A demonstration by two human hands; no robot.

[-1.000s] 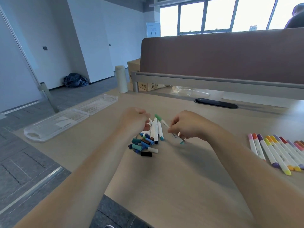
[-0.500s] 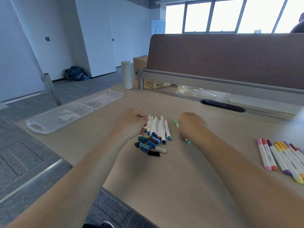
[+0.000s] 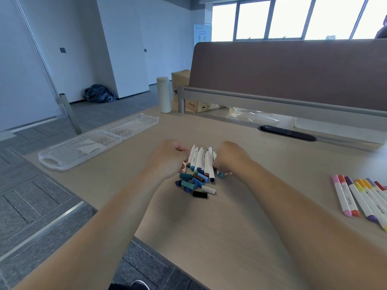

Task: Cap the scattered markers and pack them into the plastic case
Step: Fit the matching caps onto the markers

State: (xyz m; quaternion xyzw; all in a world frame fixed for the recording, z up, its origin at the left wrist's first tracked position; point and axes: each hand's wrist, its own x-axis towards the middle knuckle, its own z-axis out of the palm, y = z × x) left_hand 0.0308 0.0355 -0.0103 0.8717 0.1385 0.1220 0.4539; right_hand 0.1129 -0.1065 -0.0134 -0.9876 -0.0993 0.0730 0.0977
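Head view: person at a light wooden counter [image 3: 240, 237], both forearms reaching to one heap in the middle
Left hand [image 3: 167, 160]: fingers curled, knuckles up, touching the left edge of the marker bunch; cannot tell whether it has hold of anything
Right hand [image 3: 229, 158]: fingers curled down over the teal-tipped marker [image 3: 219, 174] at the right edge of the bunch, apparently gripping it
Uncapped white-barrelled markers [image 3: 200, 162]: side by side between the two hands, tips toward the person, no caps on as far as shows
Loose caps [image 3: 191, 183]: small heap of blue, teal, brown, white and black plastic caps just in front of the tips, touching them
Capped markers [image 3: 360, 197]: neat row of pink, orange, purple and yellow ones well off to the right, caps on
Clear plastic case [image 3: 79, 148]: lying open at the far left of the counter, well apart from the hands; no markers visible inside
Done: warm colours look capped and sorted
Left: blue-green bunch to cap, then all the packing; by my reckoning, under halfway
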